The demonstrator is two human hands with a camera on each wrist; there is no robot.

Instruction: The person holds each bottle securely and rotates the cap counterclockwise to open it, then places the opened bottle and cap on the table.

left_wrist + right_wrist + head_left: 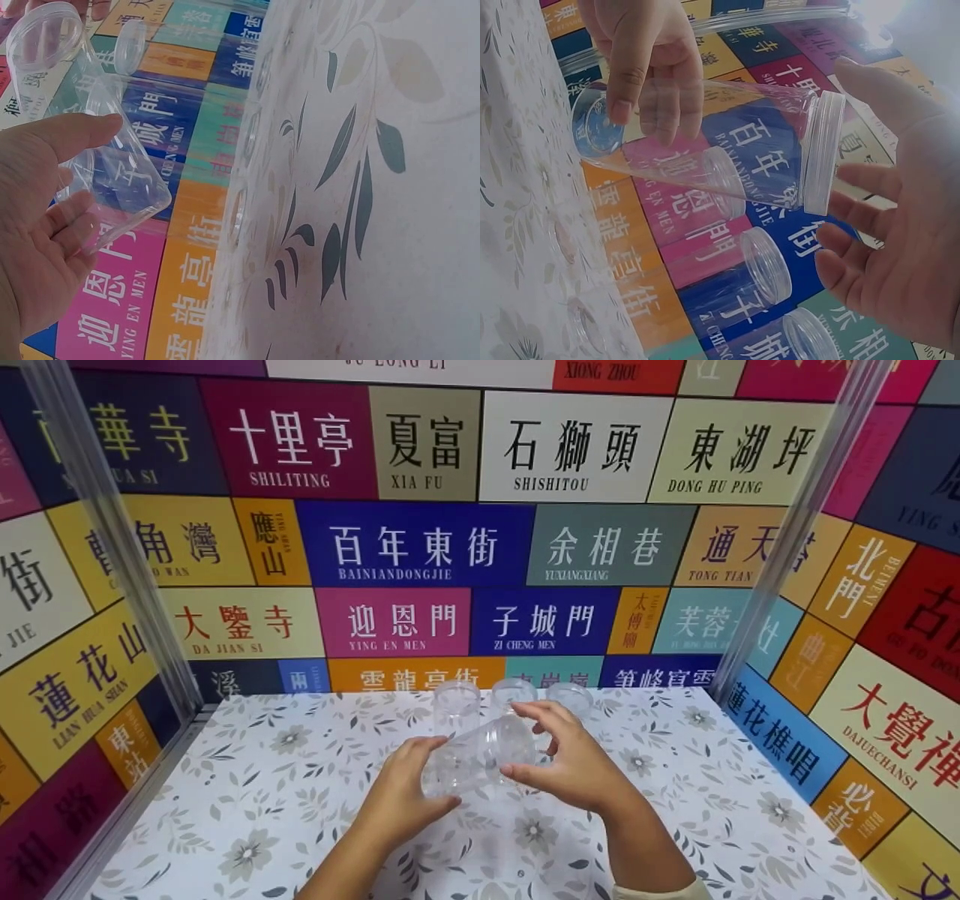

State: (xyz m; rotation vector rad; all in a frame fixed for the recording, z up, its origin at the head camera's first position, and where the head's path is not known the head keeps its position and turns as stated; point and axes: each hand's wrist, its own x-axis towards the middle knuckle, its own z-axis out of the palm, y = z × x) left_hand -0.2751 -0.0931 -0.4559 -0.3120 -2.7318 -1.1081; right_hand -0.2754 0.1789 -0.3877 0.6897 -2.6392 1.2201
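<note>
A clear, see-through jar (466,765) with a ribbed screw lid (826,154) is held up tilted above the table, lid end toward the right. My left hand (405,791) grips the jar's body near its base, thumb on one side and fingers on the other, as the left wrist view also shows. Around the lid end, my right hand (574,761) is spread, thumb and fingers apart. In the right wrist view its fingers (862,214) are close to the lid without a clear grip on it.
Behind the held jar, three similar clear jars stand in a row: a left one (457,706), a middle one (514,688) and a right one (570,697). The table (247,810) has a leaf-patterned white cover. Colourful sign-covered walls (412,547) enclose its back and sides.
</note>
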